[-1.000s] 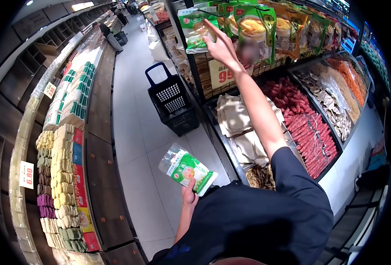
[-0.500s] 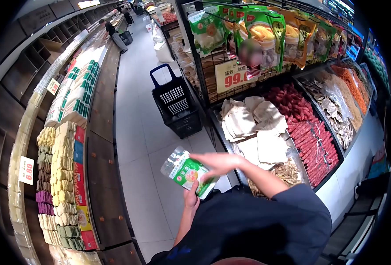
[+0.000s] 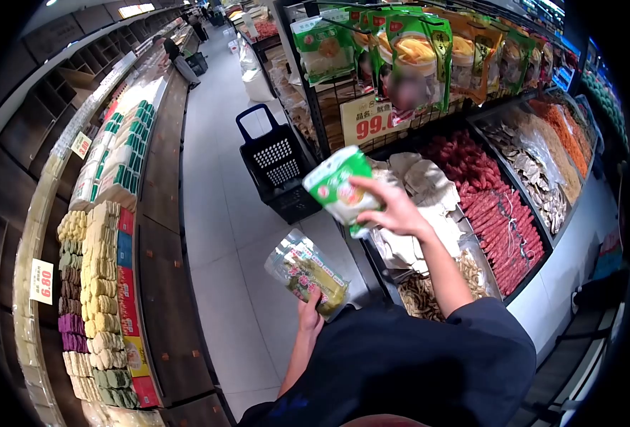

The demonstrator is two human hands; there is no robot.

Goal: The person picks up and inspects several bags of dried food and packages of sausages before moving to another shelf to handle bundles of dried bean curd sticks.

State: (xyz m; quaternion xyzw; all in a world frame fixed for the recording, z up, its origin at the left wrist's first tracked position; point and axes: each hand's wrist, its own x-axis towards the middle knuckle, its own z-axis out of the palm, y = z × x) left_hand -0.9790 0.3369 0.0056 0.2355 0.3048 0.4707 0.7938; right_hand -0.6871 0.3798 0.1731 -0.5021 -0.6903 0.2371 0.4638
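Observation:
A clear pouch with greenish-brown contents (image 3: 318,281) is gripped at its lower edge by my left hand (image 3: 310,311), thumb on its front. Up and to the right, my right hand (image 3: 393,206) pinches a green and white packet (image 3: 340,186) by its right side, tilted above the corner of the dried goods display. The two packages are apart. Pale flat dried pieces (image 3: 429,235) lie below and beside my right hand. Similar green packets (image 3: 325,46) hang on the rack above.
A black shopping basket (image 3: 279,167) stands on the aisle floor (image 3: 222,235). Red sausages (image 3: 500,228) fill a bin at the right. Noodle bundles (image 3: 101,285) line the left shelf. Farther up the aisle a person (image 3: 176,60) leans at the shelf.
My right hand has moved up and right with the green and white packet, uncovering the clear pouch in my left hand. My left hand has hardly moved.

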